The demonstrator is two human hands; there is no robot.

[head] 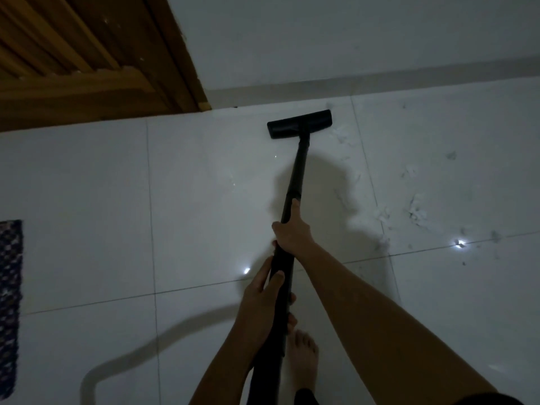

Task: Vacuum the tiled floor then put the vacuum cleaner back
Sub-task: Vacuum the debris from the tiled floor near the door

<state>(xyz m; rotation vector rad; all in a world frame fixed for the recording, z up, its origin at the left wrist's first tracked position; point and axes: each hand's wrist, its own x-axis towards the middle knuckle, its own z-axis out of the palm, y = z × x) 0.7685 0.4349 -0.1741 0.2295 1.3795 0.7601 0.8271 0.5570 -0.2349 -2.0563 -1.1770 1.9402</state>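
I'm mid-vacuuming: right hand (292,229) and left hand (263,290) both grip the wand (298,171), floor head (300,124) near the wall; next, sweep right into the scattered debris (415,209) (plenty left).

My one head camera looks steeply down and forward over my arms at the tiled floor (204,200), wall beyond.

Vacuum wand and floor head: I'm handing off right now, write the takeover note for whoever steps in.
Right hand grips the vacuum wand higher up; left hand grips it lower down.
Floor head sits on the tiled floor near the wall's base, right of the wooden door.
Done: tiles left of the wand look clear.
Left: white debris scattered to the right, then put the vacuum back.
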